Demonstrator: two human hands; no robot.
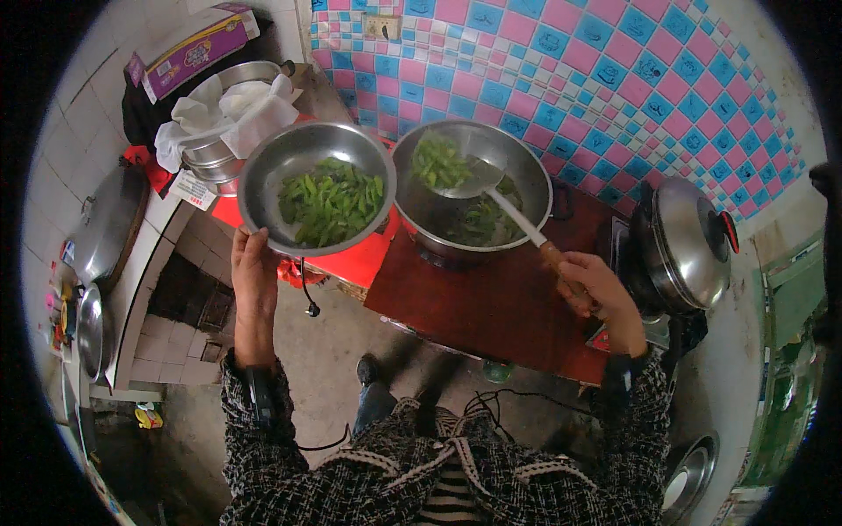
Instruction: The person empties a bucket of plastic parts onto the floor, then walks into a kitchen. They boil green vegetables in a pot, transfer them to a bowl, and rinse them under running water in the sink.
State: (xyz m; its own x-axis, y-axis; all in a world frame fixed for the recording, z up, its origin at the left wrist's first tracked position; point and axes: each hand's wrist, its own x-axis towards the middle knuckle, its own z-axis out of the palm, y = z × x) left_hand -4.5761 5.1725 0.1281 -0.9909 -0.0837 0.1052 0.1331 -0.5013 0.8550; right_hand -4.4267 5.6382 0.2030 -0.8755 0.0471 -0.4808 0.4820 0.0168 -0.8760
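Ladle of greens at the pan, bowl held alongside

L hand [253,252] grips the near rim of a steel bowl [257,197], thumb on top; R hand [588,285] is closed round the wooden handle of a ladle [519,216]. Cut greens [335,202] lie in the bowl, w/ more on the ladle & in the pan [531,184] just right. One-handed rim grip could slip & spill; a wobbly ladle could drop bits btwn vessels. Round shiny metal, limp soft-looking pieces, smooth red-brown tabletop [491,302], checkered pink-blue tiles [561,66] behind

Bowl [262,171] left of pan [530,186]; greens [331,203] in both.
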